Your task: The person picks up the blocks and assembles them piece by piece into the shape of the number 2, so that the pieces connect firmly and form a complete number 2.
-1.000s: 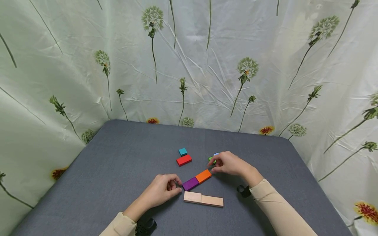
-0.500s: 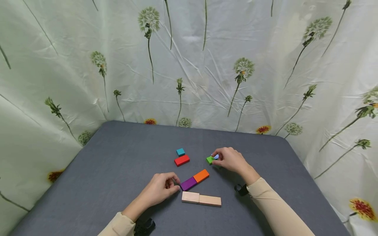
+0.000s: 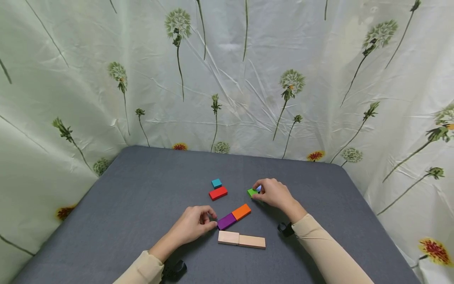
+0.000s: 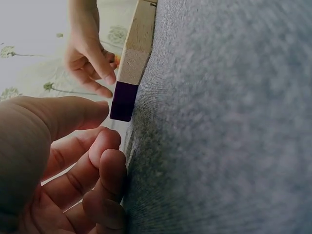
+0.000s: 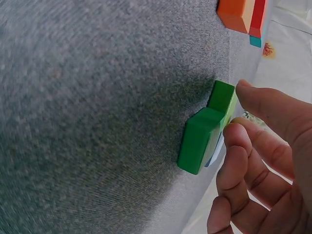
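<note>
No text, label, brand, number or sign can be read in any of the views.

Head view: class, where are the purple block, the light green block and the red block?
Purple block [image 3: 226, 221]: head view, middle of its top.
Light green block [image 3: 252, 192]: head view, visible part of its top.
Red block [image 3: 218, 192]: head view, middle of its top.
</note>
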Motion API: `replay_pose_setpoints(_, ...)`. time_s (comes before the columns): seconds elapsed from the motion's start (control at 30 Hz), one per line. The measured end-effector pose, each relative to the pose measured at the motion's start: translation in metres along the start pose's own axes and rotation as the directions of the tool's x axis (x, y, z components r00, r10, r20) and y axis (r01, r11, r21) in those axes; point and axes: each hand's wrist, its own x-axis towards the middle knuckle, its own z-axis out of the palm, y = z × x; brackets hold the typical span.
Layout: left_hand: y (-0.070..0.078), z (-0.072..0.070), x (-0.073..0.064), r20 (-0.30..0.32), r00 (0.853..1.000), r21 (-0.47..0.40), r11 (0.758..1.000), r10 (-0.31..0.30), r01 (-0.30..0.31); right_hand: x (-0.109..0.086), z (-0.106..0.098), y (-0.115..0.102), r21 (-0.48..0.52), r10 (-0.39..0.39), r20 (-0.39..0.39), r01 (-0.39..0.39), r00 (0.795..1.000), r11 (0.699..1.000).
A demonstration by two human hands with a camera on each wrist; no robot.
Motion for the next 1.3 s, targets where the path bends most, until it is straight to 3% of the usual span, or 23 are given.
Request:
replay_pose_setpoints(0.8, -0.0002, 0.0011, 0.0038, 0.027, 0.999, 0.025, 0.999, -0.024, 0.023, 0.0037, 0.0029, -0.0024, 0.004, 0.057, -0.005, -0.057, 0.998, 0.998)
replay_pose_setpoints(1.3, -0.0009, 0.0035, 0.0037, 0.012, 1.0, 0.056, 0.998, -0.018, 0.017, 0.0054, 0.0041, -0.0041, 0.009, 0.043, 0.0, -0.043, 0.999, 0.999)
